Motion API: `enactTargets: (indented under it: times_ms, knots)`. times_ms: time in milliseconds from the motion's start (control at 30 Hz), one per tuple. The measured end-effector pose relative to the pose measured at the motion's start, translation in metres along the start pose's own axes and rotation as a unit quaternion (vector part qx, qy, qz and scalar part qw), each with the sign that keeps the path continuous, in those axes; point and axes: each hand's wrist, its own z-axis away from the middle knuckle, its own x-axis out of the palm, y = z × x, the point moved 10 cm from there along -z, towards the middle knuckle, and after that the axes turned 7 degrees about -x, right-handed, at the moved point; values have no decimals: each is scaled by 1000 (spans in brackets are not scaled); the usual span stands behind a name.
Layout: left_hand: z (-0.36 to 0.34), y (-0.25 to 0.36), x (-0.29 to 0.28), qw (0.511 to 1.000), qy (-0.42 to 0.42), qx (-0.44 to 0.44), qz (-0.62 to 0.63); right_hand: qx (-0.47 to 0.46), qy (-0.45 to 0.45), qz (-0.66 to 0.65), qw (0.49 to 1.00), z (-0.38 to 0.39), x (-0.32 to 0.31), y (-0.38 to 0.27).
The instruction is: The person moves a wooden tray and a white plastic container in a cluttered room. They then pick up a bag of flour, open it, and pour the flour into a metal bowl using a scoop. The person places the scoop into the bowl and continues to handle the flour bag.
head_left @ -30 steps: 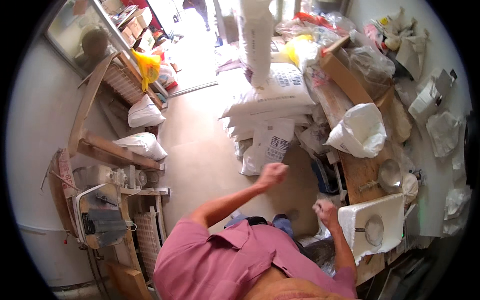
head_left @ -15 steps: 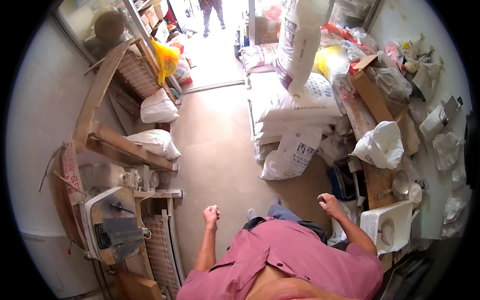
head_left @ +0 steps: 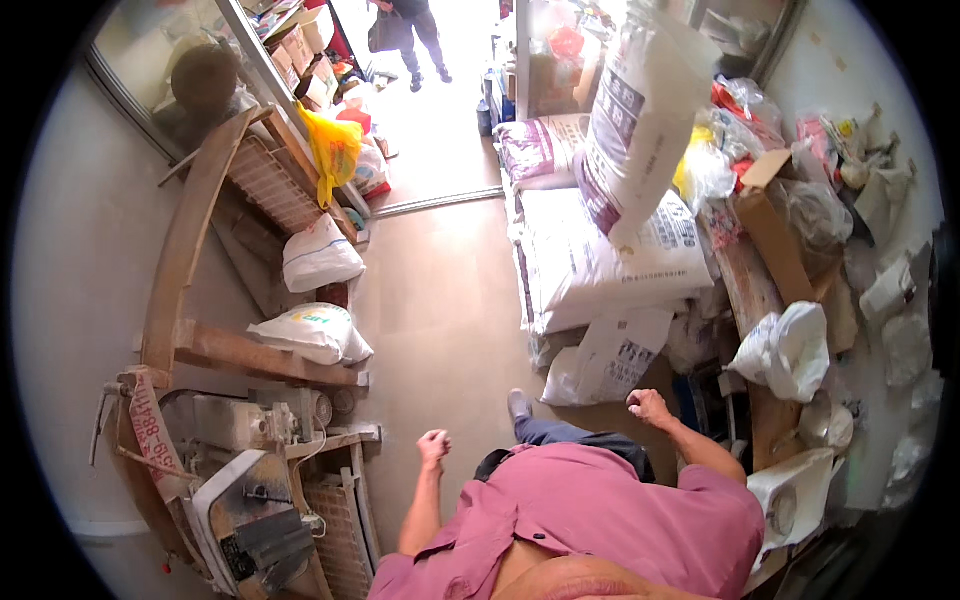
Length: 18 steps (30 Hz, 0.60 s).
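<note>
Both of my hands are raised in front of my body, touching nothing. My left hand [head_left: 433, 449] is closed into a loose fist over the floor, with nothing visible in it. On the other side, my right hand [head_left: 650, 407] has its fingers curled in and also looks bare. It is nearest to a white sack with dark print [head_left: 612, 360], which leans against a stack of full white sacks [head_left: 590, 250]. One tall white and purple sack [head_left: 640, 120] stands upright on that stack.
A machine with a metal plate [head_left: 255, 520] and wooden racks [head_left: 200, 240] line the left. A cluttered wooden bench [head_left: 772, 425] runs along the right, holding an open white sack [head_left: 785, 350] and a white tub [head_left: 795, 500]. Another person [head_left: 415, 40] stands beyond the doorway.
I have moved forward, so the sacks, racks and doorway appear lower and nearer. The person outside shows larger. My hands stay curled, with little change in their place before me.
</note>
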Motion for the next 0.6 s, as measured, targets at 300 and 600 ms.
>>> enactTargets:
  times_ms: [300,600]
  knots:
    - [-35,-30,-103,945,206,-223,123,-117,-43,-15,992,-201,-28,-83]
    - [-169,121,-119,949,251,-178,65,-149,-60,21,987,-390,-5,-204]
